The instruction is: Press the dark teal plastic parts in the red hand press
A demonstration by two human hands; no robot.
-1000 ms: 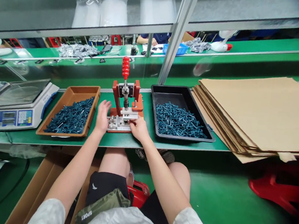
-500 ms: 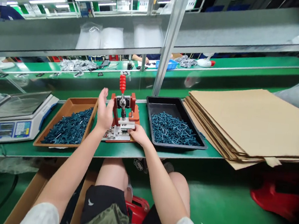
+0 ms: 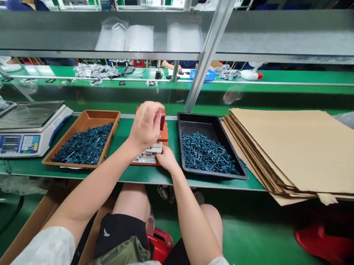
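My left hand is closed at the top of the red-and-metal hand press, with its fingers wrapped round the press's lever, which the hand covers. My right hand touches the right side of the metal fixture at the press's base; its fingertips are pinched there, and what they hold is too small to make out. Left of the press lies a brown tray with dark blue plastic parts. To the right, a black tray holds thin blue parts.
A digital scale stands at the far left. Stacked cardboard sheets lie at the right. A metal post rises behind the press. Across the green bench are a blue basket and a person's hand.
My left hand has moved right from beside the press onto its red lever and closed. My right hand stays at the fixture. The camera view has shifted slightly.
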